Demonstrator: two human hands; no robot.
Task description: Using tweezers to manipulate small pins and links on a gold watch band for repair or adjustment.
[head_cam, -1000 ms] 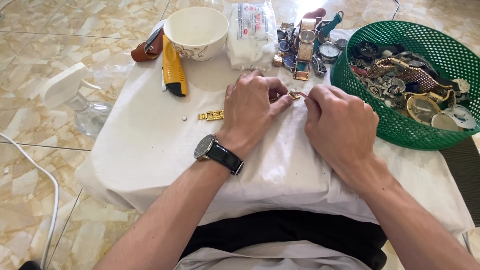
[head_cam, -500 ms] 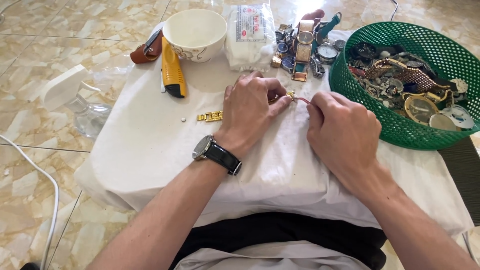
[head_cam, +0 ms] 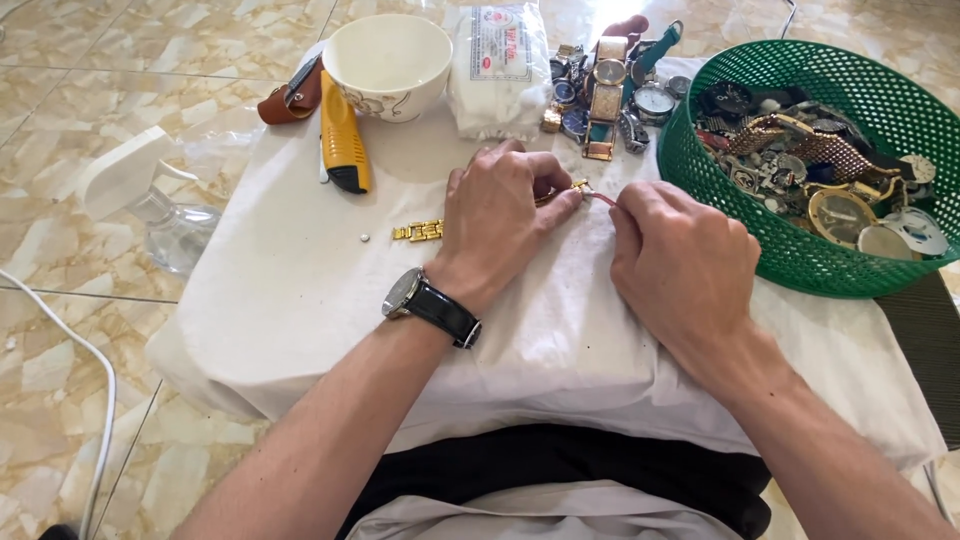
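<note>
Fingers of left hand (head_cam: 497, 215) pinch a gold watch band piece (head_cam: 579, 186); right hand (head_cam: 683, 270) grips a thin red tool (head_cam: 603, 199) touching it

One package shows: a soft white plastic packet (head_cam: 498, 62), roughly rectangular and bulging, at the far edge of the white cloth-covered table (head_cam: 280, 300). Its printed label (head_cam: 500, 45) faces up, a pale panel with red and blue print. The packet lies just beside the cream bowl (head_cam: 388, 62) on one side and close to the heap of watches (head_cam: 605, 90) on the other. No signs or screens appear.
</note>
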